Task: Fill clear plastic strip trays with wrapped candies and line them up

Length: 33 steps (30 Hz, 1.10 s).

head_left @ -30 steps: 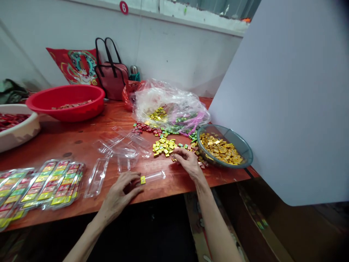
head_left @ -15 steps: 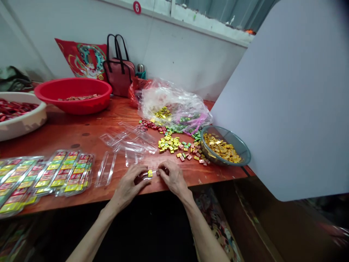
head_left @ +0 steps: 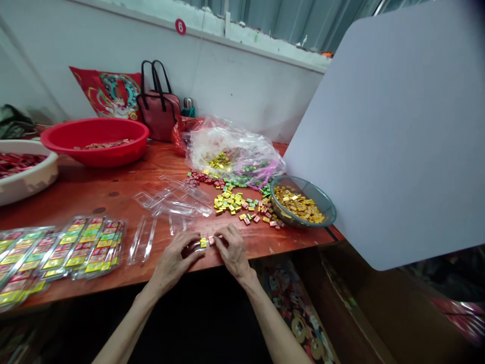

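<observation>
My left hand [head_left: 173,257] is curled around the left end of a narrow clear plastic tray [head_left: 194,246] near the table's front edge. A small yellow wrapped piece [head_left: 203,242] lies in this tray. Right beside it is a pink wrapped piece [head_left: 211,241], pinched at its right side by the fingertips of my right hand [head_left: 233,253]. Just beyond my hands, loose yellow pieces [head_left: 228,201] and pink ones [head_left: 256,219] are scattered on the table. Empty clear trays [head_left: 166,199] lie in a jumble behind my left hand.
Filled trays [head_left: 100,245] are stacked at the left. A glass bowl [head_left: 330,208] of gold pieces stands at the right, before a pale panel [head_left: 394,126]. Farther back are a red basin [head_left: 94,156], a white basin [head_left: 26,186], a plastic bag [head_left: 242,136] and a handbag [head_left: 161,119].
The view has shifted, so most things sit slightly farther left. My right fingers show more of the pink piece beside the yellow one; my left hand keeps its hold on the tray.
</observation>
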Each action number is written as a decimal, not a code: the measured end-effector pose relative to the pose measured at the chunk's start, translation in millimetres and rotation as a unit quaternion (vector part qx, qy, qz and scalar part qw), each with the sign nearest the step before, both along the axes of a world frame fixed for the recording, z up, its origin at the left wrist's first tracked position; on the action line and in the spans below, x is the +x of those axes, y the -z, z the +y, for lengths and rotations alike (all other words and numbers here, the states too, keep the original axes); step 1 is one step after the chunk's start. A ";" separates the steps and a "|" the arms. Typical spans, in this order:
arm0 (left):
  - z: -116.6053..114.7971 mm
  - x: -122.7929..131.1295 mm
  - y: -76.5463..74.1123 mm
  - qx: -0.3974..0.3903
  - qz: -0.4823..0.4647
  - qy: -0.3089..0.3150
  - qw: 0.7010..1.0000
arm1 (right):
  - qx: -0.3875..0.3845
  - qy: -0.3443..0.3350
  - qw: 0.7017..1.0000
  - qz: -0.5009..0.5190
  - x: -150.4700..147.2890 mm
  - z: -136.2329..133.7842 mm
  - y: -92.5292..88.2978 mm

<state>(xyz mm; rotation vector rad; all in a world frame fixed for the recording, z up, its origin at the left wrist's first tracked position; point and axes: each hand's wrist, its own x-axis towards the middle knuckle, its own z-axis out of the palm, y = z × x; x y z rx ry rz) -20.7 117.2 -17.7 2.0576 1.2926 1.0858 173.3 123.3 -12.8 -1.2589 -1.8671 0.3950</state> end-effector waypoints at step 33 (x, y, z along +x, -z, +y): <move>-4.7 1.6 -5.8 -0.016 -0.009 0.007 1.000 | 0.021 0.037 0.997 -0.063 21.2 133.6 -43.1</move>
